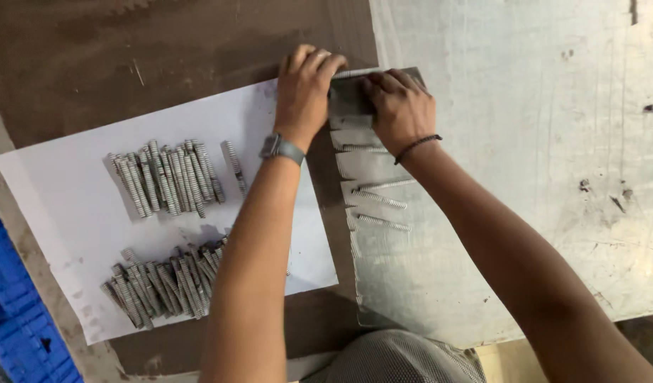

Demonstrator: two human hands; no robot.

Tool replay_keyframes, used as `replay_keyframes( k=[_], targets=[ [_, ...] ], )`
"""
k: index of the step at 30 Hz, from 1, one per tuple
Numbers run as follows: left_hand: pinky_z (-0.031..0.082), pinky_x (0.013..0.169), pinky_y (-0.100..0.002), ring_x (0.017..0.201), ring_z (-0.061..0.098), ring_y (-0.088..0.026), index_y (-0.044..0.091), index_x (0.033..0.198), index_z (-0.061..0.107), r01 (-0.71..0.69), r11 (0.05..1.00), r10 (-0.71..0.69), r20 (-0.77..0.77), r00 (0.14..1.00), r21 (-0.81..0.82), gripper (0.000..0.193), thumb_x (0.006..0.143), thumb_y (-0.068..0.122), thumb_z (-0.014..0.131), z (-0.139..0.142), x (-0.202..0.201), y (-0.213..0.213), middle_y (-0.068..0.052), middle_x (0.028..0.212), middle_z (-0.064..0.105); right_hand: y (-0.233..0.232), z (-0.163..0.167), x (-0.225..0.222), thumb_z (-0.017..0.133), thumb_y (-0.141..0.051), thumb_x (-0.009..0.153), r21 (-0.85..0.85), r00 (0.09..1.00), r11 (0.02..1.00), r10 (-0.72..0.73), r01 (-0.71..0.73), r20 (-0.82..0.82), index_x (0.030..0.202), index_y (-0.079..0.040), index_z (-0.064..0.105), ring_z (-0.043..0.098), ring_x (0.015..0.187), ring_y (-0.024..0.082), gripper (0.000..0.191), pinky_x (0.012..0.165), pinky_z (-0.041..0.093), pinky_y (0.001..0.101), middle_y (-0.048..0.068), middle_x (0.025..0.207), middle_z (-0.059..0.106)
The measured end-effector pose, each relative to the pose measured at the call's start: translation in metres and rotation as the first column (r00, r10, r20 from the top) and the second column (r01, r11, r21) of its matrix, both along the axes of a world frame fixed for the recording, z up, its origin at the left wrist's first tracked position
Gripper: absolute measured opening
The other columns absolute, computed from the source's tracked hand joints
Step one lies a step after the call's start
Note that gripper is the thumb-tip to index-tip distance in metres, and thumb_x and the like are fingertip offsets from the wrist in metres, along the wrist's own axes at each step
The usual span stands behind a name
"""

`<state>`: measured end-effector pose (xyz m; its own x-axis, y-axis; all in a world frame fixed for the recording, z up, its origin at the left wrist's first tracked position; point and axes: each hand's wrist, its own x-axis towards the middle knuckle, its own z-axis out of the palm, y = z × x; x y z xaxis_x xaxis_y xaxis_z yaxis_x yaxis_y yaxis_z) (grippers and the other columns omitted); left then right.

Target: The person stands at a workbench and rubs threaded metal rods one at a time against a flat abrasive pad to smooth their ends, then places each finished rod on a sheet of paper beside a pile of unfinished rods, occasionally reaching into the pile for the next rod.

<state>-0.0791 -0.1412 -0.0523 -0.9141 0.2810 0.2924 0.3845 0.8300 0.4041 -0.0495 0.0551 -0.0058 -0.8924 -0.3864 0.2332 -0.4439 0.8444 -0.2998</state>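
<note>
— Brown, scuffed tabletop fills the upper left of the frame, and a pale grey metal sheet covers the right half. What lies on the brown part?

— One big white sheet of paper, slanting from the left edge towards the centre. At the lower left corner there's a blue plastic crate, only partly in view.

— And on the paper?

— Two heaps of small threaded silver rods. One row sits in the upper part of the paper, with a single rod just beside it on the right. The second heap is lower down, partly hidden behind the forearm.

— Where are the hands?

— Both at top centre, on a dark grey flat block at the seam between paper and metal sheet. The left hand, wristwatch below it, has its fingers curled over the block's left end. The right hand, with a dark cord bracelet, presses down on the right end, fingers bent and close together.

— Anything below the block?

— A few loose rods lying crosswise on the metal sheet's left edge, one beneath another, apart from each other
</note>
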Motion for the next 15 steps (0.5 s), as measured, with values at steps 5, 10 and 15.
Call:
replay_keyframes(
  k=[5, 10, 15],
  targets=[
    [0.048, 0.097, -0.044, 0.112, 0.062, -0.027, 0.013, 0.112, 0.073, 0.121, 0.991, -0.120, -0.021, 0.993, 0.050, 0.018, 0.101, 0.027, 0.071, -0.009, -0.009, 0.010, -0.003, 0.112, 0.073, 0.039, 0.029, 0.018, 0.068, -0.010, 0.100, -0.070, 0.999, 0.997, 0.027, -0.029, -0.020, 0.117, -0.016, 0.079, 0.070, 0.113, 0.022, 0.021, 0.085, 0.060, 0.0376, 0.002, 0.122, 0.075],
    [0.052, 0.098, -0.043, 0.113, 0.062, -0.032, 0.004, 0.132, 0.065, 0.141, 0.968, -0.144, -0.003, 0.990, 0.206, 0.047, 0.094, 0.031, 0.074, 0.014, 0.031, 0.030, -0.011, 0.125, 0.069, 0.075, 0.011, -0.006, 0.067, -0.005, 0.092, 0.182, 0.999, 0.983, -0.005, 0.013, -0.045, 0.115, -0.020, 0.079, 0.070, 0.114, 0.023, 0.030, 0.084, 0.062, 0.0372, -0.002, 0.121, 0.076],
    [0.053, 0.095, -0.041, 0.111, 0.065, -0.030, -0.003, 0.133, 0.062, 0.034, 0.999, -0.032, 0.144, 0.989, -0.010, 0.045, 0.092, 0.015, 0.065, 0.031, 0.048, 0.058, -0.014, 0.137, 0.065, 0.040, -0.023, -0.022, 0.068, -0.011, 0.095, 0.079, 0.998, 0.995, 0.049, -0.052, 0.041, 0.117, -0.017, 0.078, 0.070, 0.114, 0.025, 0.025, 0.077, 0.059, 0.0410, 0.003, 0.121, 0.075]
  ],
)
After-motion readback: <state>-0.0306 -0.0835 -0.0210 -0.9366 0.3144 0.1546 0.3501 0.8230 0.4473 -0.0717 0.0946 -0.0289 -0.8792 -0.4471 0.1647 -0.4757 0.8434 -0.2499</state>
